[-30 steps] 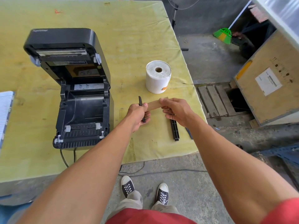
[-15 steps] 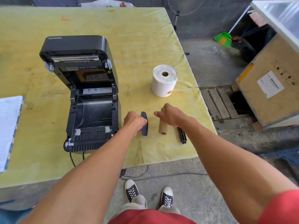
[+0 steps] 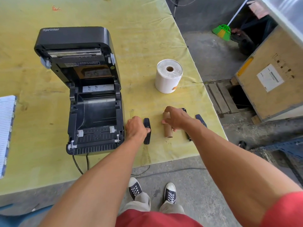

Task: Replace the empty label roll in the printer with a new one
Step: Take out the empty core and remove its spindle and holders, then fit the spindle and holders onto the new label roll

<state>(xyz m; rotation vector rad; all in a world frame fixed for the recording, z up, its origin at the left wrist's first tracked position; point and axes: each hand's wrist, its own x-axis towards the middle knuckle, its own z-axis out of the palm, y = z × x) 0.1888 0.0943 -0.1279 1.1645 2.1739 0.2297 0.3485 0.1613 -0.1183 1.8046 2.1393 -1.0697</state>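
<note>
The black label printer point(image 3: 91, 99) stands with its lid up and its roll bay empty. To its right, the new white label roll point(image 3: 168, 76) stands on end. My left hand point(image 3: 135, 128) rests on the table beside the printer, its thumb over a black roll guide point(image 3: 147, 133) that lies flat. My right hand point(image 3: 177, 118) is closed around the empty brown cardboard core point(image 3: 168, 131), which lies on the table. The black spindle point(image 3: 188, 136) lies partly hidden under my right wrist. A second black guide point(image 3: 200, 119) lies just right of it.
The yellow-covered table point(image 3: 147, 38) ends just right of the parts. A lined notebook point(image 3: 6, 133) lies at the left edge. Printer cables point(image 3: 78, 164) hang over the front edge. A wooden crate point(image 3: 270, 79) and a green broom point(image 3: 222, 31) stand on the floor to the right.
A second ago both hands held the core and guide together above the table. They have since come apart and lowered; the guide and the core now lie on the table.
</note>
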